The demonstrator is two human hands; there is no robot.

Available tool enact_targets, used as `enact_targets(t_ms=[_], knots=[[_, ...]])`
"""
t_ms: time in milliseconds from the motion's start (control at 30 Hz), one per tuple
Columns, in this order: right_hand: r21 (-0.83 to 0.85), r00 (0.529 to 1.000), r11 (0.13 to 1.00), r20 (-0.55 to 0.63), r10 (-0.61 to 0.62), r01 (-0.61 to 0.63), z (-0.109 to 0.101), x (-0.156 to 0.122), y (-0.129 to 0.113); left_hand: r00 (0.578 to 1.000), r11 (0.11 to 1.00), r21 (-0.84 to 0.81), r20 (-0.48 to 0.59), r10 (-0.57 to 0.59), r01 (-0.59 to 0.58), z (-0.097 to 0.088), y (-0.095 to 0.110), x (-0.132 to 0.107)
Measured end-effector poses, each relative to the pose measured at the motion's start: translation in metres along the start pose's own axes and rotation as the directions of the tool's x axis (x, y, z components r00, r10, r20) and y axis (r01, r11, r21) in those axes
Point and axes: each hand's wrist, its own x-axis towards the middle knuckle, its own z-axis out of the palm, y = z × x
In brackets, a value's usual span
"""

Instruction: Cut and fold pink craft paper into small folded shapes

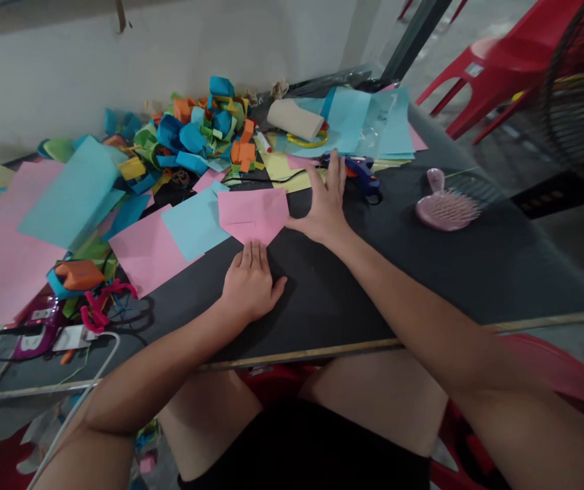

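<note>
A folded pink sheet of paper (266,209) lies on the dark table, its lower corners turned in. My left hand (250,279) rests on its lower edge, palm down, fingers stretched out and the thumb apart. At the paper's right corner, the thumb of my right hand (325,204) reaches the edge, while the other fingers are spread upward. Just beyond those fingers is a dark blue glue gun (363,175). A light blue sheet (197,221) and another pink sheet (152,252) lie to the left of the folded one.
A heap of folded coloured paper pieces (195,133) sits against the wall. A beige roll (295,118), yellow-handled scissors (308,141) and blue sheets (350,122) lie at the back. A pink hairbrush (445,207) is on the right. A white cable (90,388) crosses the front left edge.
</note>
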Motion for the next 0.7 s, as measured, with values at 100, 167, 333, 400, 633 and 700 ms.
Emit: enact_targets(t_ms=[100, 167, 333, 400, 633, 700], knots=[[-0.011, 0.999, 0.999, 0.005, -0.031, 0.031, 0.0, 0.0, 0.001, 1.0, 1.0, 0.003, -0.005, 0.004, -0.004, 0.0, 0.0, 0.0], [-0.012, 0.999, 0.999, 0.008, -0.036, 0.036, -0.001, 0.0, 0.001, 1.0, 1.0, -0.004, -0.018, 0.007, -0.007, 0.001, -0.001, 0.0], [0.002, 0.999, 1.0, -0.038, 0.008, -0.008, -0.007, 0.003, 0.003, 0.999, 1.0, 0.003, -0.044, 0.008, -0.008, 0.003, -0.001, 0.0], [0.017, 0.999, 1.0, -0.032, -0.014, 0.014, -0.007, -0.001, -0.005, 0.999, 1.0, 0.004, -0.043, 0.004, -0.004, 0.003, -0.001, 0.0], [0.043, 0.991, 0.993, 0.077, -0.112, 0.108, 0.001, -0.01, -0.026, 1.0, 1.0, 0.002, -0.015, 0.015, -0.015, 0.002, -0.001, 0.0], [0.041, 0.996, 0.997, 0.049, -0.071, 0.069, 0.0, -0.006, -0.019, 1.0, 1.0, 0.004, -0.015, 0.012, -0.012, 0.001, -0.001, 0.0]])
